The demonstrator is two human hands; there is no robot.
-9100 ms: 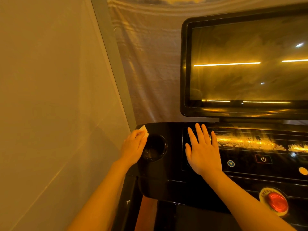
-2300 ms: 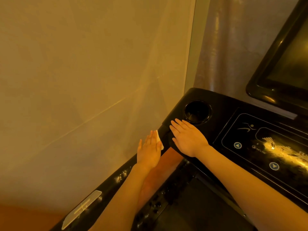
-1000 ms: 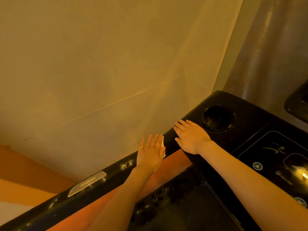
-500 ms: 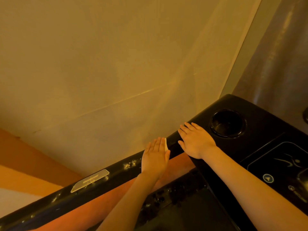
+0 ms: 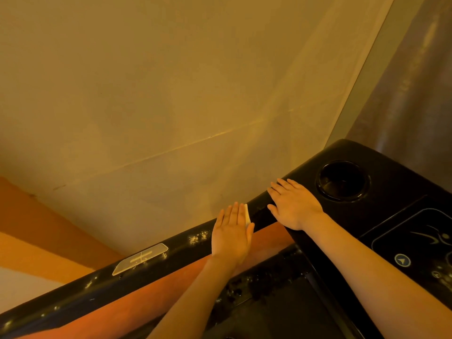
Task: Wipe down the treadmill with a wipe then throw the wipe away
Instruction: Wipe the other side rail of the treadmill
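The black treadmill handrail (image 5: 102, 285) runs from the lower left up to the console (image 5: 381, 172). My left hand (image 5: 232, 234) lies flat on the rail with straight fingers, pressing a white wipe (image 5: 247, 214) whose edge shows beside the fingers. My right hand (image 5: 293, 204) rests flat and open on the console's left corner, just in front of the round cup holder (image 5: 342, 181). Most of the wipe is hidden under my left hand.
A beige wall (image 5: 171, 94) stands close behind the rail. A silvery plate (image 5: 140, 258) and pale speckles (image 5: 198, 237) sit on the rail to the left of my hand. The console's control panel (image 5: 415, 248) with arrow buttons is at the right. The dark treadmill deck (image 5: 269, 314) is below.
My left hand with the wipe has slid a little along the handrail, down and away from the console. The right hand stays on the console corner. The view has turned further left.
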